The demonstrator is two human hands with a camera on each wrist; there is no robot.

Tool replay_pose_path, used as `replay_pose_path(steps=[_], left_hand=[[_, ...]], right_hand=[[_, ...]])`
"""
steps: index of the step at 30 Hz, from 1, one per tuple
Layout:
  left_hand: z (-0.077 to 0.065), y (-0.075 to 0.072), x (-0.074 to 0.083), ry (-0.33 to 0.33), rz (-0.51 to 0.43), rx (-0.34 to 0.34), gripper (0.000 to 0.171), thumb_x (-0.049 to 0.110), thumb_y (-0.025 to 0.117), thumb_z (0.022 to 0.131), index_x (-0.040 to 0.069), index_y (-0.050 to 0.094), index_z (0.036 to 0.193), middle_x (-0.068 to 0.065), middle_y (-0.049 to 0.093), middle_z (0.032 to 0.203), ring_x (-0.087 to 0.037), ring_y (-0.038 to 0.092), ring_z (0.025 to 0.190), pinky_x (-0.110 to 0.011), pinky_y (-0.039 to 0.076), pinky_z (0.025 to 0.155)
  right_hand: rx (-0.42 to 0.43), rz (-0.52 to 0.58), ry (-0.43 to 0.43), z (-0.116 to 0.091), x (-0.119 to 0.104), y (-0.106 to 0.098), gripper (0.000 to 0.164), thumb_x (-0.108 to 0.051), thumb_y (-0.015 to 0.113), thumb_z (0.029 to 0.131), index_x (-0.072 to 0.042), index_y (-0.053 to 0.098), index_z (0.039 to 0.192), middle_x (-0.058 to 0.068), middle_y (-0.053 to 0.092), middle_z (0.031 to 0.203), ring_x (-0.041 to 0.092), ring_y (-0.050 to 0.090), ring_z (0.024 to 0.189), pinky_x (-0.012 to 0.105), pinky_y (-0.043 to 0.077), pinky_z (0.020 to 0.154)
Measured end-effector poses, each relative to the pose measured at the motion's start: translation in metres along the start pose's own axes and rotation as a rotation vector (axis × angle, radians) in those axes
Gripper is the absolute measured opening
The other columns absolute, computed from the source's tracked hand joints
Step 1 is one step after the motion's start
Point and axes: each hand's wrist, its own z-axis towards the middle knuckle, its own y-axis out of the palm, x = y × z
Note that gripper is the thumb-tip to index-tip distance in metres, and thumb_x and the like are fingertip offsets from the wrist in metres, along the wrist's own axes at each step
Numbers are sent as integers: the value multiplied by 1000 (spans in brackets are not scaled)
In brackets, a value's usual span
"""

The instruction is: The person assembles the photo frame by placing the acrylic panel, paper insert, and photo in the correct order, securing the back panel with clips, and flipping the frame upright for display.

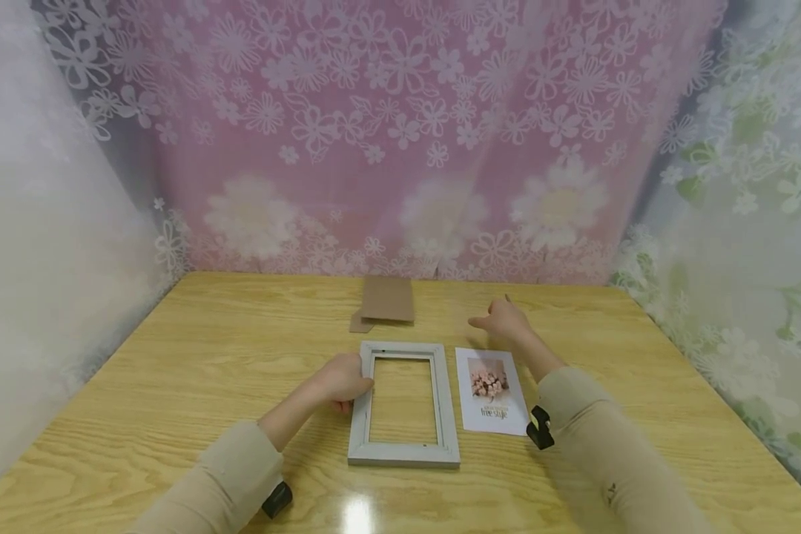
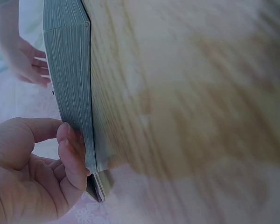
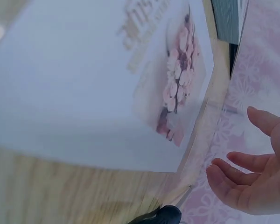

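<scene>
My left hand (image 1: pixel 343 380) grips the left side of a pale grey picture frame (image 1: pixel 450 415), thumb at its inner edge. Through the frame's opening the table shows. In the left wrist view, the thumb and fingers of that hand (image 2: pixel 42 163) meet at the grooved outer side of the frame (image 2: pixel 67 70). To the right of the frame lies a white print (image 1: pixel 470 415) with pink blossoms and lettering. My right hand (image 1: pixel 505 326) hovers just beyond the print's far edge, fingers loosely bent, holding nothing visible, as the right wrist view also shows (image 3: pixel 256 172).
Behind the frame, a brown backing board (image 1: pixel 388 299) overlaps a smaller brown piece (image 1: pixel 360 323). A dark object (image 3: pixel 165 214) with a thin tip shows below the right hand; its kind is unclear. Flowered curtains (image 1: pixel 400 185) enclose the wooden table (image 1: pixel 227 356).
</scene>
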Motion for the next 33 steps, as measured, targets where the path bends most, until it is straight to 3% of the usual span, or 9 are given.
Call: replay_pose_path(steps=[2,5,9,12,15,19,23,26,33], left_hand=[[0,1,0,1,3,-2,38,11,56,91,3,51,54,-4,49,40,-12,48,32,-25,47,36],[0,2,-1,4,6,-1,38,11,56,91,3,51,54,-4,49,40,-11,48,32,-25,47,36],[0,3,-2,15,-2,7,40,10,55,91,5,48,51,-3,47,40,-11,47,31,-25,46,35],[1,3,-2,16,-10,11,41,10,56,90,6,47,50,-3,46,39,-11,47,31,-25,46,34],[1,3,-2,11,-11,14,40,10,56,90,6,47,51,-2,46,39,-11,48,31,-25,46,34],[1,2,-3,1,1,21,38,10,55,90,5,48,53,-3,47,40,-12,48,32,-26,46,34],[2,2,-3,-3,8,17,38,10,55,89,5,48,52,-3,47,40,-12,48,31,-25,46,34],[2,2,-3,-6,11,8,38,10,54,89,6,48,52,-2,47,41,-11,48,31,-24,45,33],[2,2,-2,-11,27,23,37,9,55,88,5,49,52,-3,48,40,-12,49,31,-26,46,33]], right_hand=[[-14,30,49,7,2,2,37,-32,59,91,1,47,79,14,49,75,13,32,53,29,37,55],[-39,27,104,15,2,3,37,-34,59,90,-4,43,76,7,42,71,14,34,55,30,39,56],[-76,-32,162,17,-3,3,48,-38,59,90,8,53,105,20,56,98,25,51,78,40,48,74],[-98,-71,204,16,-7,2,59,-40,59,90,9,50,122,20,60,100,26,55,78,37,49,69],[-105,-104,227,15,-10,2,54,-44,58,90,5,60,113,11,61,81,21,53,65,32,44,58],[-81,-163,246,18,-14,7,53,-54,56,87,-3,67,89,4,54,70,17,46,61,33,43,59],[-56,-219,317,21,-18,17,69,-62,56,82,0,62,111,27,56,104,38,54,89,52,48,72],[-46,-204,380,22,-19,21,84,-61,59,81,4,46,132,39,38,129,54,39,114,62,44,80],[-66,-155,429,19,-21,15,84,-57,63,81,5,44,133,42,30,132,58,31,118,68,38,86]])
